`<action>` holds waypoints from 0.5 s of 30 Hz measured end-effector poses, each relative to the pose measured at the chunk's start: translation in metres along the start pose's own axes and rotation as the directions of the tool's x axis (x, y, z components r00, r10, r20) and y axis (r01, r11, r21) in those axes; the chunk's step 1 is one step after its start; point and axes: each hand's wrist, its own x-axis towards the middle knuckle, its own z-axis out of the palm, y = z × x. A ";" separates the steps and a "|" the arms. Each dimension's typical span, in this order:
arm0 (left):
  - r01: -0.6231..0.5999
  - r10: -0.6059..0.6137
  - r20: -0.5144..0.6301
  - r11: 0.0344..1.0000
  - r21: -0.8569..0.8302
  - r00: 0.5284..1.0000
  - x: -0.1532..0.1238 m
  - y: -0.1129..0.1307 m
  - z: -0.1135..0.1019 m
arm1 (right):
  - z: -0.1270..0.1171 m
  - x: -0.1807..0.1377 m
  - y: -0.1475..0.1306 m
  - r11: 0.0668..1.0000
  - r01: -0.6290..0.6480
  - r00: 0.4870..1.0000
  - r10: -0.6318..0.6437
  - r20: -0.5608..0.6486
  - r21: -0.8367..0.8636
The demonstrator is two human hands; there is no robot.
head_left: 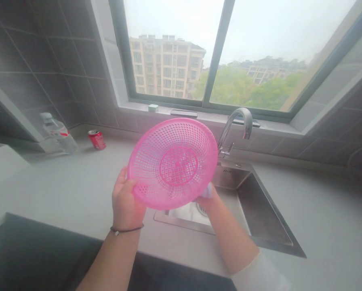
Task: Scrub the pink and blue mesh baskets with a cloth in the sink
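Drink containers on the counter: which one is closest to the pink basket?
The red drink can is closest to the pink plastic basket; the clear plastic water bottle is farther left, on the can's far side from the basket.

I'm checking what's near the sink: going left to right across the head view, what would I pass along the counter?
Plastic water bottle → red drink can → pink plastic colander → chrome faucet
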 end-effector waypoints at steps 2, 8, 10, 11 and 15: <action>0.094 -0.095 0.146 0.995 0.015 0.985 -0.004 -0.011 0.002 | -0.023 -0.032 -0.013 0.999 0.005 0.987 0.002 -0.158 0.043; 0.241 -0.256 0.232 0.966 0.090 0.939 -0.027 -0.070 0.020 | -0.049 -0.111 -0.060 0.903 0.417 0.736 -0.404 -0.543 -0.107; 0.251 -0.282 0.234 0.956 0.153 0.930 -0.034 -0.084 0.027 | -0.046 -0.127 -0.066 0.818 0.518 0.584 -0.552 -0.595 -0.249; 0.264 -0.304 0.257 0.948 0.180 0.917 -0.036 -0.089 0.030 | -0.045 -0.134 -0.066 0.789 0.533 0.549 -0.598 -0.583 -0.307; 0.303 -0.364 0.394 0.930 0.209 0.844 -0.033 -0.096 0.046 | -0.049 -0.150 -0.058 0.743 0.565 0.629 -0.669 -0.396 -0.358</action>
